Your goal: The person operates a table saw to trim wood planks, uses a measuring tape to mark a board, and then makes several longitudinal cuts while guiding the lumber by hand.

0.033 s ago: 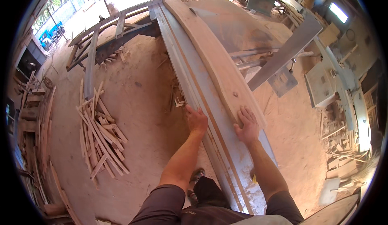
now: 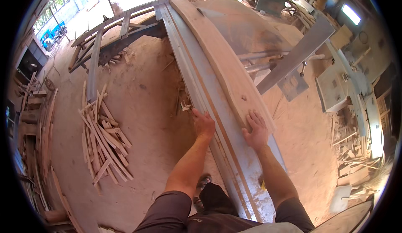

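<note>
A long wooden board (image 2: 226,73) with a wavy left edge lies lengthwise on a long grey metal sliding table (image 2: 217,99). My right hand (image 2: 256,130) rests on the board's near end, its fingers stretched out flat on the wood and the thumb toward the wavy edge. At the left side of the metal table, my left hand (image 2: 204,125) is closed over the edge, fingers curled; its fingertips are partly hidden. Beside that hand, below the edge, are a few pale wood scraps (image 2: 185,106).
A metal support frame (image 2: 100,44) reaches out at far left. Thin wood offcuts (image 2: 104,136) are piled on the floor at left. Right of the board, a grey metal plate (image 2: 297,53) slants over the machine. More scrap wood (image 2: 351,166) lies at right. My foot (image 2: 203,180) stands beside the table.
</note>
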### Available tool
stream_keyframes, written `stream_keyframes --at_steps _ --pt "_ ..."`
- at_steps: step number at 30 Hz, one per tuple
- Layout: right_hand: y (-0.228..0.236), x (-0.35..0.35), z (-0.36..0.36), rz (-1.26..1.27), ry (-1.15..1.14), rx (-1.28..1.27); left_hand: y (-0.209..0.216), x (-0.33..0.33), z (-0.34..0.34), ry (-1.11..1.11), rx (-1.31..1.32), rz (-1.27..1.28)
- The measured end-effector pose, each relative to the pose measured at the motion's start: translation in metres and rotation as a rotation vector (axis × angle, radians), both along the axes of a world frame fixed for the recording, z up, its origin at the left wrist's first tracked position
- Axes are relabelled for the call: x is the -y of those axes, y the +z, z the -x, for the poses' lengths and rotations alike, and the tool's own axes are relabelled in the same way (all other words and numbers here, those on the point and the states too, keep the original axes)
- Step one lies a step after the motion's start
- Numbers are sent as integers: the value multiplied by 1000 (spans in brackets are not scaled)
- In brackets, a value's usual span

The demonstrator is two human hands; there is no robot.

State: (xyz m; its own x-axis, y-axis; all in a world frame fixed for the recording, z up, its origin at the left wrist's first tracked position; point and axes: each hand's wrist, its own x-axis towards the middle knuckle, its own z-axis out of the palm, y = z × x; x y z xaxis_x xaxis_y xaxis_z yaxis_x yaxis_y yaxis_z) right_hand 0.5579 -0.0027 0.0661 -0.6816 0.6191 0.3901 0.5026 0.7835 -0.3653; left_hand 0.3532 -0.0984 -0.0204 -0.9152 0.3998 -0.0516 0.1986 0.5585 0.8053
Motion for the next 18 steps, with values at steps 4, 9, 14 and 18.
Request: stream_keyframes --at_steps 4,9,14,18 --pt "0 -5 5 17 -1 -2 3 -6 6 -3 45 17" --pt "-3 -7 9 5 -8 4 15 -6 9 -8 56 28" --pt "-1 -10 13 27 -9 11 9 -8 13 0 17 7" --pt "1 -8 16 74 -46 43 10 -9 14 2 18 -4"
